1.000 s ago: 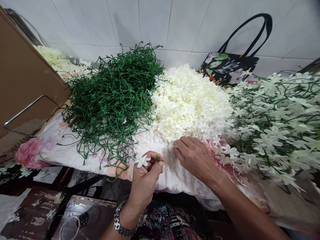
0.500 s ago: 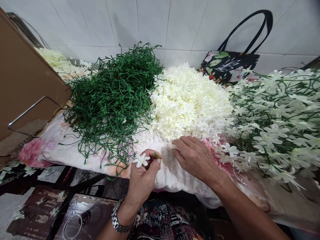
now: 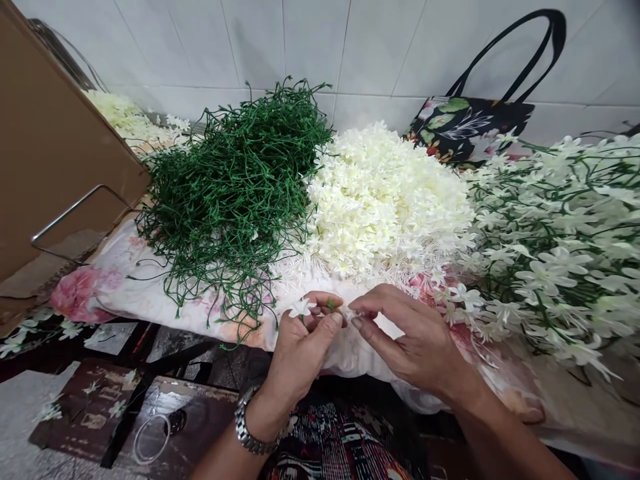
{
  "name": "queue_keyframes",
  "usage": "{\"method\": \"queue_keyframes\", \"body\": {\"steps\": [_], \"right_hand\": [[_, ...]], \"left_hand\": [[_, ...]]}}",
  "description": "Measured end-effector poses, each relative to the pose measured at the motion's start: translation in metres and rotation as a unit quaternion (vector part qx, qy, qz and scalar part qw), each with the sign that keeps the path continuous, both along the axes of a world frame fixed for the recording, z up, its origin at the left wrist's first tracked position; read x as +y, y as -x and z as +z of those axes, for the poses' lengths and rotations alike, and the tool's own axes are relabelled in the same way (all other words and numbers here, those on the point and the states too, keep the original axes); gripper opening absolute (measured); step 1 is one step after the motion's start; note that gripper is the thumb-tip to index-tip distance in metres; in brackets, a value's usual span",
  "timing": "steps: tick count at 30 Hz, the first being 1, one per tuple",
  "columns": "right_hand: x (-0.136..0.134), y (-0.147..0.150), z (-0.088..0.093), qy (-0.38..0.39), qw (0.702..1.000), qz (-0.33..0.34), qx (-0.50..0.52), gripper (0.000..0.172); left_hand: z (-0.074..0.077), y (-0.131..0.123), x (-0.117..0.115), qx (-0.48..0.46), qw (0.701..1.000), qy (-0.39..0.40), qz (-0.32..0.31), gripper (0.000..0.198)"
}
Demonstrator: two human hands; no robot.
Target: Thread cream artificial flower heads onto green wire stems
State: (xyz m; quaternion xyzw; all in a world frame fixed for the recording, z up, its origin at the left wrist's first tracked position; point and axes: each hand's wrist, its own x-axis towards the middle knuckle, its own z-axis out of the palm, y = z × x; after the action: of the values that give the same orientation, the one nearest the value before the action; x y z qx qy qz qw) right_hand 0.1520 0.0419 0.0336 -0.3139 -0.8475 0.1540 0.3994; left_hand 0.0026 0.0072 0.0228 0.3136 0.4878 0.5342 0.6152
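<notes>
1. Left hand [image 3: 300, 343]: fingers [image 3: 327, 325] were closed round one green stem [image 3: 330, 305]; one white flower [image 3: 301, 308] was carried on it.
2. Right hand [image 3: 417, 340]: fingers [image 3: 367, 320] were pinched shut on one loose blossom [image 3: 347, 312], set against the stem tip.
3. Beyond the hands, on the floral cloth [image 3: 115, 280], were counted: one stem heap [image 3: 235, 193], one blossom heap [image 3: 385, 200], one heap of flowered sprays [image 3: 555, 240].

matt plastic green stems [image 3: 235, 193], cream fabric-like petals [image 3: 385, 200], glossy white wall tiles [image 3: 310, 40], brown cardboard [image 3: 55, 147], shiny metal watch [image 3: 247, 430]
</notes>
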Motion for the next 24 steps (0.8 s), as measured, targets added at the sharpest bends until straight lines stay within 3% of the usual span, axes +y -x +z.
{"method": "queue_keyframes", "body": {"steps": [3,6,11,14,19,24], "right_hand": [[-0.011,0.005,0.0,0.002,0.999,0.007,0.034,0.017],[-0.016,0.008,-0.004,0.008,0.999,0.014,0.043,0.019],[-0.022,0.009,-0.008,0.075,0.996,-0.013,0.049,0.009],[-0.025,0.009,-0.009,0.12,0.991,-0.029,0.056,0.008],[-0.025,0.005,-0.01,0.217,0.973,-0.034,0.068,0.009],[-0.025,0.004,-0.011,0.238,0.967,-0.039,0.078,0.008]], "left_hand": [[0.001,-0.003,-0.002,-0.076,0.997,0.024,-0.026,0.029],[-0.001,-0.003,-0.005,-0.094,0.995,0.022,0.003,0.026],[0.0,-0.003,-0.012,0.065,0.994,-0.042,0.079,0.012],[0.001,-0.002,-0.015,0.146,0.983,-0.075,0.081,0.013],[0.0,0.001,-0.018,0.117,0.989,-0.089,0.023,0.019],[0.001,0.001,-0.015,0.121,0.99,-0.072,0.011,0.018]]}}
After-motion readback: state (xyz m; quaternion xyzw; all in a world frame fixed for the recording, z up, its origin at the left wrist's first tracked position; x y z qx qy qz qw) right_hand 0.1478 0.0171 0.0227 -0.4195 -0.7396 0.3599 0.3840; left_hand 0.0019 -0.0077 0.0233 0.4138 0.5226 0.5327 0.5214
